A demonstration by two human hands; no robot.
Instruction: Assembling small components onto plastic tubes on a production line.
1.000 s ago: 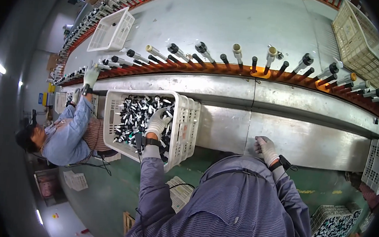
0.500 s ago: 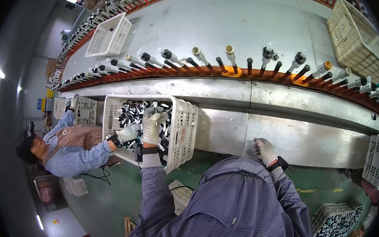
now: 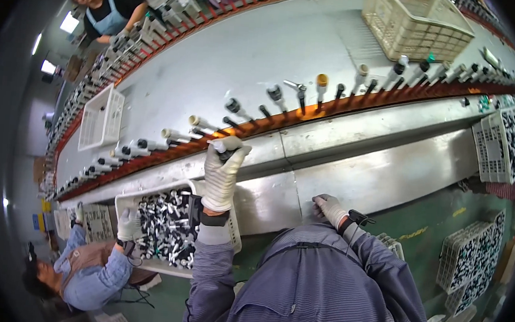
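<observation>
Evidently holds a part (image 3: 226, 154) in the left hand (image 3: 221, 173), close by the rail (image 3: 346, 105), nearer it than the curled right hand (image 3: 329, 209); cannot tell long axis or right hand's grip.

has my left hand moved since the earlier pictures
Yes, the left hand has moved out of the white crate, forward toward the orange rail.

Parts crate (image 3: 236, 227): you can read no wording on its white wall.
Lattice crate (image 3: 96, 224): left of the parts crate; you see dark shapes, letters or openings, you cannot tell which.
Apron (image 3: 94, 258): left of the parts crate; its pale patch (image 3: 76, 254) is too small for you.
Floor (image 3: 424, 253): right of the parts crate; your yellow marks (image 3: 413, 233) are too blurred.
</observation>
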